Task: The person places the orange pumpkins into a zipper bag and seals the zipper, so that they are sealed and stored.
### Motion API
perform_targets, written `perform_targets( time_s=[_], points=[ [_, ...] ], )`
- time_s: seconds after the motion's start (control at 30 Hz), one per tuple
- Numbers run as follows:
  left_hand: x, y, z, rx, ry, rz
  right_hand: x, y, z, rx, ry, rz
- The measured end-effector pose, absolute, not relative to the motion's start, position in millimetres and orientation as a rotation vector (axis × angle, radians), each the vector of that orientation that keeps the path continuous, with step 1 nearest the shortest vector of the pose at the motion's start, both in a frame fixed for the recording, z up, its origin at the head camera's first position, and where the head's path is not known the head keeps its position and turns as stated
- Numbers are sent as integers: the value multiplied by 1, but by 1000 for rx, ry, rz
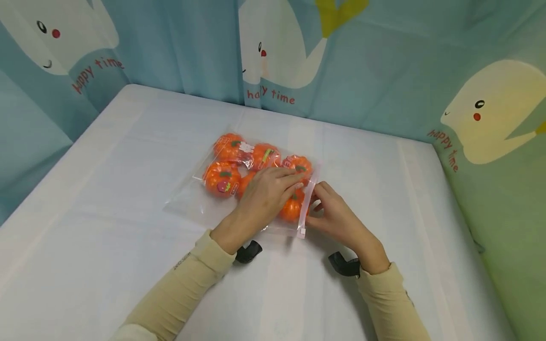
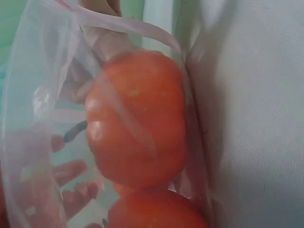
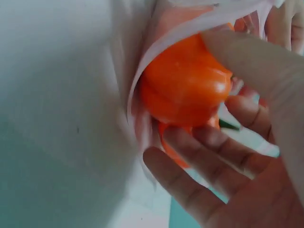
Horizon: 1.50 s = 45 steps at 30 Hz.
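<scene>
A clear plastic zip bag [image 1: 192, 201] lies on the table with several small orange toy pumpkins [image 1: 222, 179] inside, some with green stems showing. Its pink-white slider strip [image 1: 308, 199] runs along the right side. My left hand [image 1: 266, 192] rests on top of the bag with extended fingers, covering part of the pumpkins. At the bag's mouth is my right hand [image 1: 337, 213], beside the nearest pumpkin [image 1: 292, 208]. In the right wrist view, that hand's thumb overlaps the top of a pumpkin [image 3: 185, 85], and its loosely spread fingers [image 3: 190, 185] lie near the underside.
A white-covered table [image 1: 106, 189] spreads around the bag. Blue-green curtains [image 1: 375, 71] printed with white whales hang behind it and at both sides. Black wrist mounts [image 1: 343, 264] show under both forearms, which have beige sleeves [image 1: 183, 279].
</scene>
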<state>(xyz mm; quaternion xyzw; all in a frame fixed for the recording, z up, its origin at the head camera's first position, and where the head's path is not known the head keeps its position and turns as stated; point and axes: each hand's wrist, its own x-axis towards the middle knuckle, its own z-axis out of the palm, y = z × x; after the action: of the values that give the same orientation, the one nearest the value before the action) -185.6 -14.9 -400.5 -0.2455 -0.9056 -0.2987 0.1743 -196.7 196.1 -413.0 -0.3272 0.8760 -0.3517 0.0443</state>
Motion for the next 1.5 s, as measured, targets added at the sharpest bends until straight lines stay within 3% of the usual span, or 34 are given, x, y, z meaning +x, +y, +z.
perform_targets(
  time_s=[0.33,1.5],
  points=[
    [-187,-14,-396,-693,-2572,-901,-195,229,-397,-1080,2424,-1045],
    [-182,-11,-399,-676,-2569,-874,-190,218,-400,-1131,2370,-945]
  ],
)
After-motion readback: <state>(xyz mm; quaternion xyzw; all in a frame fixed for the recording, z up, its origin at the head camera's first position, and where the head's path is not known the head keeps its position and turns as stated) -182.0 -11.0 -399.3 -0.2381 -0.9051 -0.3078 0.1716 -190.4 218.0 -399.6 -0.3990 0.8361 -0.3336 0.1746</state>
